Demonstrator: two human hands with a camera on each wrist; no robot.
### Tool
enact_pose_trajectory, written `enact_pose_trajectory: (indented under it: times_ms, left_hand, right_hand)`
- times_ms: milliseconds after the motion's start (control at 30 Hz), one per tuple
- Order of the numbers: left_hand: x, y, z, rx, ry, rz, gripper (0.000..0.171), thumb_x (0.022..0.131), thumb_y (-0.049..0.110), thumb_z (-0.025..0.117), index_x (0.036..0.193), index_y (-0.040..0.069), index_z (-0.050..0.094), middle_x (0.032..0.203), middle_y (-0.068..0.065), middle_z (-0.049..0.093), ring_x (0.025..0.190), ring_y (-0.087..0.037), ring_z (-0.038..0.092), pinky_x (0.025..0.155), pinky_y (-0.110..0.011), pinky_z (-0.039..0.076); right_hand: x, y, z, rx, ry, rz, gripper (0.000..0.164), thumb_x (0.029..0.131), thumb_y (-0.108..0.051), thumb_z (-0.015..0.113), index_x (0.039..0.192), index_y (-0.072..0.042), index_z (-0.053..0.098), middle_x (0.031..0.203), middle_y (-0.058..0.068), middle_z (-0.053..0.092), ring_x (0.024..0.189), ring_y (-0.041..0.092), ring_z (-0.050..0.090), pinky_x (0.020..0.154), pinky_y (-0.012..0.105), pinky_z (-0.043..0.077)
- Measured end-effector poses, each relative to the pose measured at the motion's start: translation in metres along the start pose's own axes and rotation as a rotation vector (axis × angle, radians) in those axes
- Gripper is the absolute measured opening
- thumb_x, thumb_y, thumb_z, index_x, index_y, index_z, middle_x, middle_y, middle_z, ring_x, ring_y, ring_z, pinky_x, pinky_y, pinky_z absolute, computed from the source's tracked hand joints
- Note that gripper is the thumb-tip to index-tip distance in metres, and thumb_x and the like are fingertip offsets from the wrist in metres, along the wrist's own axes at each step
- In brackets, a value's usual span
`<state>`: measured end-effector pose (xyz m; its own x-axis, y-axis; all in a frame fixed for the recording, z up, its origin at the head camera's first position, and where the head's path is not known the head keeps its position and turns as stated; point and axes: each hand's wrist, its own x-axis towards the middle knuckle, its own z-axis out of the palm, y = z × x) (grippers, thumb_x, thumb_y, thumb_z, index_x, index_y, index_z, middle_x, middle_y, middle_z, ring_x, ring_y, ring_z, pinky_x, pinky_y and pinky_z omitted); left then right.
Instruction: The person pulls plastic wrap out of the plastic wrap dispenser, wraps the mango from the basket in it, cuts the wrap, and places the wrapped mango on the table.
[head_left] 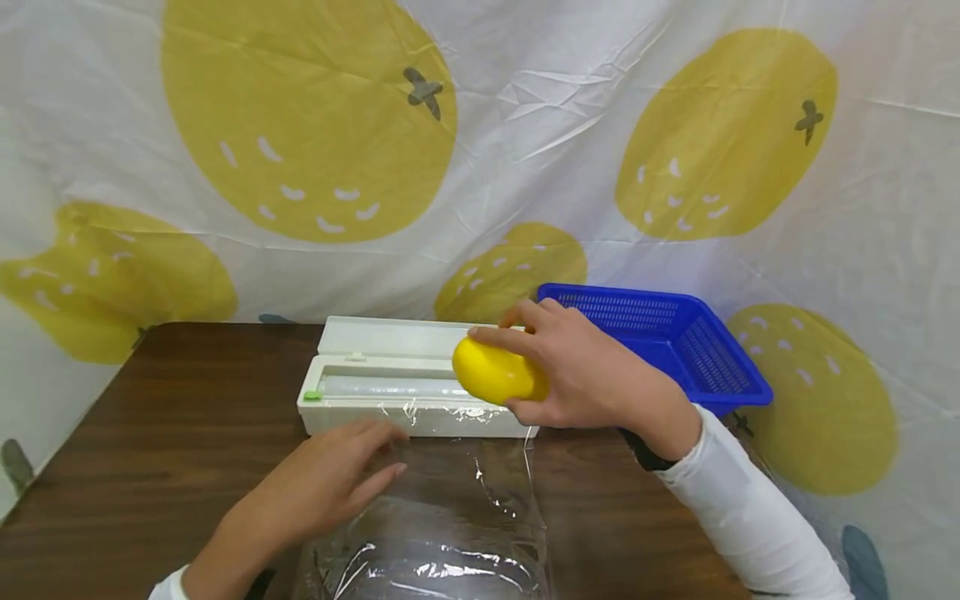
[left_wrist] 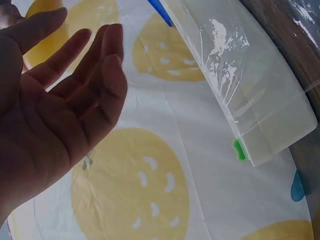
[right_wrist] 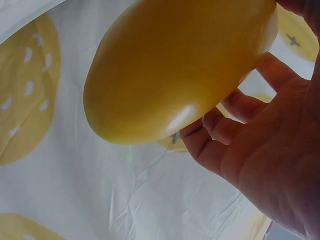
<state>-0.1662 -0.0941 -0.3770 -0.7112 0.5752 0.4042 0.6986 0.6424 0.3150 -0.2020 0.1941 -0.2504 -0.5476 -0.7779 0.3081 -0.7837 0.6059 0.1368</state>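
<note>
My right hand [head_left: 581, 367] grips a smooth yellow mango-like fruit [head_left: 495, 372] in the air over a white plastic-wrap dispenser [head_left: 420, 419]. In the right wrist view the yellow fruit [right_wrist: 180, 70] fills the upper middle, with fingers curled against its side. My left hand [head_left: 322, 479] hovers in front of the dispenser with loosely bent fingers and nothing in them; its palm [left_wrist: 55, 115] shows in the left wrist view. A sheet of clear plastic wrap [head_left: 450, 517] runs from the dispenser toward me across the table. The dispenser's lid [head_left: 390, 336] stands raised behind the roll [head_left: 390, 387].
A blue plastic basket [head_left: 720, 358] stands behind and to the right of the dispenser. The brown wooden table [head_left: 187, 433] meets a white cloth [head_left: 525, 125] printed with yellow fruit at the back. A green slider [head_left: 312, 396] sits at the dispenser's left end.
</note>
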Motion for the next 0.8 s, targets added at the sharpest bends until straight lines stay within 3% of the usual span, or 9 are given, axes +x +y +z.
enact_pose_trajectory:
  times_ms: [100, 300, 600, 800]
  left_hand:
    - [0.002, 0.001, 0.000, -0.010, 0.052, 0.006, 0.030, 0.089, 0.025, 0.072, 0.116, 0.013, 0.065, 0.101, 0.002, 0.072, 0.083, -0.007, 0.062, 0.072, -0.036, 0.059]
    - [0.005, 0.004, -0.002, -0.116, 0.122, -0.046, 0.063, 0.089, 0.031, 0.072, 0.143, 0.012, 0.044, 0.111, 0.000, 0.065, 0.071, -0.001, 0.059, 0.061, -0.028, 0.057]
    - [0.007, 0.006, -0.006, -0.320, 0.110, -0.079, 0.083, 0.092, 0.035, 0.069, 0.156, 0.022, 0.018, 0.126, -0.005, 0.060, 0.070, -0.001, 0.061, 0.062, -0.030, 0.059]
    - [0.004, 0.009, -0.009, -0.433, 0.088, -0.069, 0.084, 0.093, 0.028, 0.068, 0.157, 0.024, 0.015, 0.131, -0.009, 0.057, 0.072, -0.003, 0.063, 0.063, -0.028, 0.059]
  right_hand:
    - [0.000, -0.009, 0.000, 0.018, -0.009, -0.033, 0.068, 0.071, -0.042, 0.075, 0.135, -0.022, 0.062, 0.113, 0.009, 0.060, 0.092, 0.022, 0.047, 0.073, 0.041, 0.046]
    - [0.001, -0.025, 0.001, 0.050, -0.013, -0.076, 0.070, 0.071, -0.042, 0.077, 0.136, -0.023, 0.060, 0.116, 0.007, 0.061, 0.097, 0.022, 0.051, 0.076, 0.043, 0.048]
    - [0.003, -0.043, 0.010, 0.063, -0.041, -0.115, 0.070, 0.072, -0.044, 0.075, 0.136, -0.023, 0.059, 0.116, 0.003, 0.063, 0.096, 0.020, 0.053, 0.078, 0.039, 0.047]
    - [0.004, -0.052, 0.014, 0.082, -0.056, -0.127, 0.070, 0.074, -0.044, 0.073, 0.139, -0.024, 0.056, 0.120, 0.002, 0.062, 0.100, 0.017, 0.052, 0.079, 0.036, 0.048]
